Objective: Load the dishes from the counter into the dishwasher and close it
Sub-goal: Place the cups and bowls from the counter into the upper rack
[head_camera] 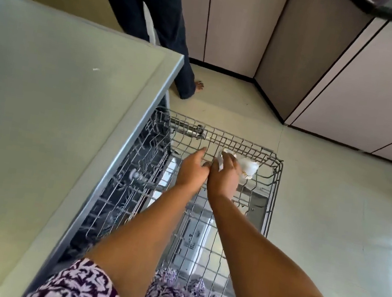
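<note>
A white cup (248,167) with what look like gold markings lies tipped at the far corner of the pulled-out wire rack (274,185) of the open dishwasher (121,167).

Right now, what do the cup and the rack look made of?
Cup: looks like glazed ceramic or porcelain, being white and glossy with faint gold trim; the right hand grips it. Rack: metal wire, grey, probably coated, in a thin welded grid. The left hand rests on the rack.
</note>
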